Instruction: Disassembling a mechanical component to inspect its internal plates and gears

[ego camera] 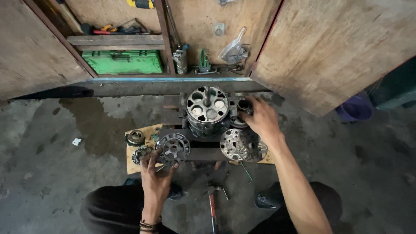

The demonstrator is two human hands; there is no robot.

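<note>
A round metal cylinder block (207,109) with several bores and a centre shaft stands upright on a dark wooden block (203,152). My right hand (261,119) reaches to its right side, fingers around a small dark cylindrical part (244,105); whether it grips it is unclear. My left hand (154,175) rests with fingers spread on a round perforated metal plate (173,148) at the front left. A second, shinier perforated disc (236,144) lies under my right wrist.
A bearing ring (135,137) and a small gear-like part (141,153) lie on a cardboard sheet (132,164). A hammer (212,203) lies between my knees. An open wooden cabinet holds a green toolbox (123,62), hex keys (203,60) and tools. The concrete floor is wet.
</note>
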